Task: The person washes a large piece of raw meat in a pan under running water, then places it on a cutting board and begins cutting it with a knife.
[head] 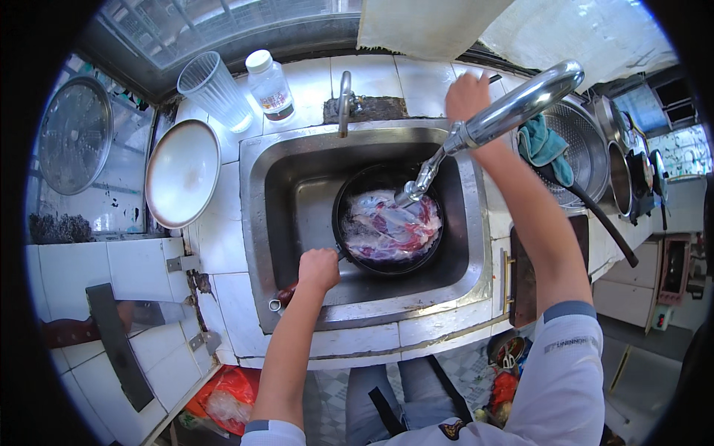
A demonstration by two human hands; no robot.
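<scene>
My left hand [319, 268] is closed around the handle of a black frying pan [385, 270], and the handle's dark red end [288, 294] shows beyond my fist. The pan sits in a stainless steel sink [301, 209] and holds raw meat [390, 223] with pale fat and red flesh. Over the meat hangs the jointed nozzle [429, 170] of a chrome faucet [524, 106]. My right hand [467, 97] is behind the faucet at the back right of the sink, fingers curled. A short dark piece [494, 79] sticks out beside it; what the fingers touch is hidden.
A smaller tap [345, 103] rises behind the sink. Left of it stand a lidded jar [270, 83], a ribbed clear glass [215, 92] and a leaning white plate [183, 173]. To the right, a teal cloth [541, 145] lies by a metal colander [585, 150] and a long dark handle [605, 223].
</scene>
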